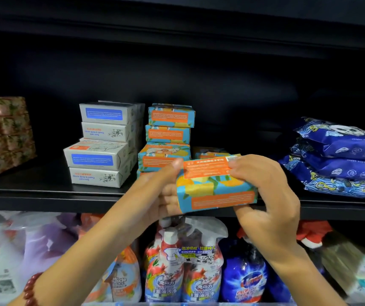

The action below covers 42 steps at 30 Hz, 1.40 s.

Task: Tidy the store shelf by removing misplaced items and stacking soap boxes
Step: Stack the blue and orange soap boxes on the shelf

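Shelf (44,195): orange stack (168,133) mid. Soap box (214,191) held in front of the shelf edge, both ends gripped. Left hand (166,193): thumb on top, fingers under. Right hand (265,195): fingers curled over top, thumb beneath.
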Each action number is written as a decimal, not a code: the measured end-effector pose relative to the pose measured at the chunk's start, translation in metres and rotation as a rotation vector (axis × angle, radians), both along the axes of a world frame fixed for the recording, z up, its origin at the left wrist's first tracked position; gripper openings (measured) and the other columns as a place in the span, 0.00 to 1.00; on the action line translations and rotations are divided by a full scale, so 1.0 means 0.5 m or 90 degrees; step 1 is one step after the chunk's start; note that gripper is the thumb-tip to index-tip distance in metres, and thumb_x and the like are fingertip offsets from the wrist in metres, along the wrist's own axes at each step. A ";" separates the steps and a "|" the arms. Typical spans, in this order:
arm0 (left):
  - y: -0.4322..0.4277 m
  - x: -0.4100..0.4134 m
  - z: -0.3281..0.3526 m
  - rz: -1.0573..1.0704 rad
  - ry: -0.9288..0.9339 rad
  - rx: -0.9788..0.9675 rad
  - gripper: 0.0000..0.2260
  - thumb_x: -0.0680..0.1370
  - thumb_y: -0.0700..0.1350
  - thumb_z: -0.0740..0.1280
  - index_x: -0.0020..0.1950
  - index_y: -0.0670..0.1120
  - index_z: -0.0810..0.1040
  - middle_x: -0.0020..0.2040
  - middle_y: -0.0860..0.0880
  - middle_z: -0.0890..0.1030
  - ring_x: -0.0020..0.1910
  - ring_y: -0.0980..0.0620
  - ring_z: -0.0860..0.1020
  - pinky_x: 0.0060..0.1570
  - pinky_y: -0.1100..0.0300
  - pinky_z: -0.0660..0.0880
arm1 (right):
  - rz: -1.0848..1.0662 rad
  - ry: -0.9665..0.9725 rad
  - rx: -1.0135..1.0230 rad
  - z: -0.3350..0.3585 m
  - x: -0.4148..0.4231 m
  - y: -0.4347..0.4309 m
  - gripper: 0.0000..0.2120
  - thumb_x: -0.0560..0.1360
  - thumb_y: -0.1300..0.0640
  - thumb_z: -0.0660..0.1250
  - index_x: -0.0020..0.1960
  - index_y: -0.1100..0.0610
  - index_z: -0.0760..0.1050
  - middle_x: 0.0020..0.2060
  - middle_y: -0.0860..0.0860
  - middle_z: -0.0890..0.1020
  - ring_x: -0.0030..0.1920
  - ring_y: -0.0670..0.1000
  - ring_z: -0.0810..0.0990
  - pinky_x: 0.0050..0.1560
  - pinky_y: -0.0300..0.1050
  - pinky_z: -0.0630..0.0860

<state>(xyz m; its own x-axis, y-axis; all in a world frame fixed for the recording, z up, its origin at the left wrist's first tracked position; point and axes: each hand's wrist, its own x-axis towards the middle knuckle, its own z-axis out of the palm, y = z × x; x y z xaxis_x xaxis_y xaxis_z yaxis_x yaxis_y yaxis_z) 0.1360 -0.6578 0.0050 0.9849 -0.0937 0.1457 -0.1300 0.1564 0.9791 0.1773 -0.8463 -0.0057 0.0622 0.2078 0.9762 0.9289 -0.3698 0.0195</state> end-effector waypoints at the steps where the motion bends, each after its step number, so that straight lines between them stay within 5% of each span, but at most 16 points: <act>1: -0.001 0.001 0.000 -0.024 0.019 -0.008 0.15 0.64 0.57 0.75 0.41 0.48 0.86 0.46 0.40 0.80 0.40 0.47 0.80 0.36 0.59 0.80 | -0.002 -0.013 -0.008 -0.001 -0.001 0.002 0.10 0.73 0.66 0.66 0.53 0.59 0.72 0.53 0.51 0.76 0.58 0.50 0.74 0.61 0.41 0.71; 4: 0.009 0.006 -0.013 -0.020 0.005 -0.014 0.27 0.59 0.55 0.80 0.49 0.38 0.80 0.45 0.37 0.75 0.41 0.39 0.73 0.44 0.50 0.69 | -0.008 -0.020 -0.032 -0.006 -0.002 0.004 0.06 0.79 0.59 0.60 0.53 0.60 0.72 0.53 0.52 0.77 0.59 0.51 0.74 0.63 0.43 0.70; 6: 0.008 0.005 -0.016 0.019 -0.029 -0.014 0.22 0.59 0.52 0.79 0.43 0.38 0.80 0.43 0.36 0.77 0.42 0.39 0.72 0.45 0.48 0.63 | -0.028 0.006 -0.059 -0.008 0.003 0.002 0.08 0.77 0.58 0.63 0.56 0.59 0.71 0.57 0.52 0.75 0.62 0.51 0.72 0.64 0.43 0.69; 8: 0.006 0.001 -0.015 0.059 -0.073 -0.016 0.11 0.63 0.46 0.75 0.39 0.40 0.83 0.41 0.41 0.83 0.37 0.44 0.80 0.39 0.55 0.72 | -0.063 0.062 -0.099 -0.009 0.009 -0.001 0.21 0.70 0.62 0.70 0.61 0.57 0.68 0.62 0.51 0.71 0.66 0.51 0.68 0.66 0.39 0.66; 12: 0.015 0.003 -0.022 0.165 -0.225 0.054 0.16 0.60 0.47 0.78 0.46 0.47 0.83 0.45 0.47 0.85 0.45 0.51 0.83 0.42 0.62 0.79 | 0.010 0.286 -0.152 -0.010 0.000 -0.007 0.41 0.66 0.51 0.74 0.74 0.49 0.58 0.71 0.44 0.63 0.71 0.45 0.62 0.65 0.30 0.62; 16: 0.025 0.003 -0.034 0.158 -0.348 0.119 0.20 0.63 0.47 0.76 0.53 0.47 0.79 0.52 0.50 0.84 0.53 0.52 0.81 0.52 0.61 0.77 | 0.143 0.472 -0.062 0.001 -0.007 -0.004 0.42 0.66 0.50 0.76 0.71 0.39 0.55 0.63 0.36 0.72 0.64 0.37 0.70 0.61 0.31 0.68; 21: 0.030 -0.005 -0.045 0.153 -0.422 0.186 0.18 0.68 0.44 0.74 0.56 0.51 0.78 0.56 0.51 0.81 0.60 0.51 0.78 0.58 0.59 0.74 | 0.038 0.314 -0.083 0.006 -0.009 0.006 0.21 0.67 0.57 0.72 0.60 0.51 0.75 0.55 0.40 0.77 0.59 0.41 0.75 0.57 0.36 0.73; 25: 0.036 -0.024 -0.034 0.175 -0.426 0.209 0.20 0.64 0.50 0.76 0.54 0.55 0.78 0.57 0.54 0.80 0.61 0.53 0.77 0.58 0.62 0.73 | 0.029 0.159 -0.045 -0.002 -0.018 0.010 0.17 0.67 0.68 0.69 0.54 0.57 0.75 0.52 0.47 0.77 0.58 0.42 0.75 0.57 0.33 0.71; 30: 0.040 -0.039 -0.024 0.165 -0.334 0.209 0.26 0.58 0.54 0.78 0.55 0.57 0.79 0.56 0.55 0.81 0.56 0.54 0.79 0.53 0.56 0.78 | 0.026 0.038 -0.045 -0.032 -0.013 0.021 0.21 0.65 0.76 0.65 0.54 0.58 0.71 0.55 0.52 0.74 0.60 0.51 0.74 0.60 0.44 0.73; 37: 0.054 -0.044 -0.016 0.171 -0.388 0.311 0.28 0.59 0.54 0.78 0.58 0.55 0.77 0.57 0.59 0.80 0.58 0.58 0.78 0.55 0.62 0.76 | 0.047 0.031 -0.036 -0.040 -0.014 0.030 0.15 0.70 0.70 0.60 0.54 0.58 0.71 0.55 0.52 0.74 0.62 0.51 0.73 0.62 0.45 0.72; 42: 0.060 -0.039 0.014 0.204 -0.449 0.308 0.24 0.60 0.53 0.77 0.55 0.56 0.79 0.55 0.54 0.81 0.58 0.54 0.79 0.52 0.59 0.78 | 0.032 0.112 0.015 -0.031 -0.019 0.025 0.18 0.72 0.61 0.68 0.60 0.57 0.70 0.58 0.50 0.74 0.63 0.48 0.72 0.63 0.41 0.70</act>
<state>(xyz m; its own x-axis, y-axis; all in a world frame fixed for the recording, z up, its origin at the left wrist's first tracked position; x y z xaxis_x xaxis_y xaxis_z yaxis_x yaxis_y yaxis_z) 0.1165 -0.6278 0.0122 0.6717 -0.0386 0.7398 -0.6898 -0.3970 0.6055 0.1679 -0.8336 -0.0212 0.2221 0.1919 0.9559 0.9348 -0.3207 -0.1528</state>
